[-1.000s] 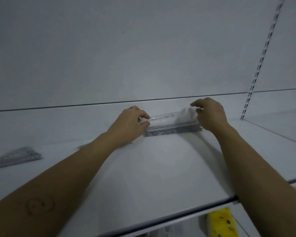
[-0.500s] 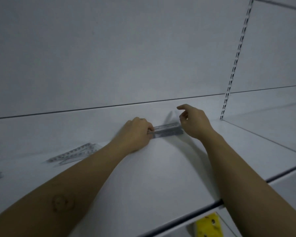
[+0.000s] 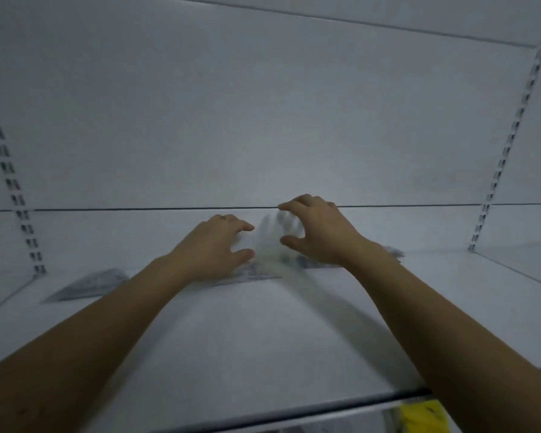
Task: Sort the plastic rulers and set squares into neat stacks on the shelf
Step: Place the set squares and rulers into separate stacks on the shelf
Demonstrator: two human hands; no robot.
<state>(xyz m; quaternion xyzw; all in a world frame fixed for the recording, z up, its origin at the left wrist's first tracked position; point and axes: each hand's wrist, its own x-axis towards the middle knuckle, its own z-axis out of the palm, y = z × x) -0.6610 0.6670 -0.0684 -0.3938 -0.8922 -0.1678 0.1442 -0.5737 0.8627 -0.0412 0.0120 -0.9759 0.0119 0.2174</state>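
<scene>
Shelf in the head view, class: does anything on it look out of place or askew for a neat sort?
Yes. On the shelf, a set square pile lies apart at far left, angled to the shelf edge. The pieces under the left hand and right hand look overlapped rather than squared, though blur hides detail.

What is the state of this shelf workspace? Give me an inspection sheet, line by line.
Surface: white shelf, mostly bare at the front.
Job's things: clear set-square pile lying flat at left; ruler pile under the left hand; another clear pile behind the right wrist; a blurred transparent piece between the hands, contact unclear.
Clutter: nothing seen on the shelf.
Grippers: left hand palm down, fingers spread over the ruler pile; right hand raised, fingers curled and apart.
Cables: nothing seen.
Surroundings: white back panel, slotted uprights on both sides, yellow object below the shelf edge.
</scene>
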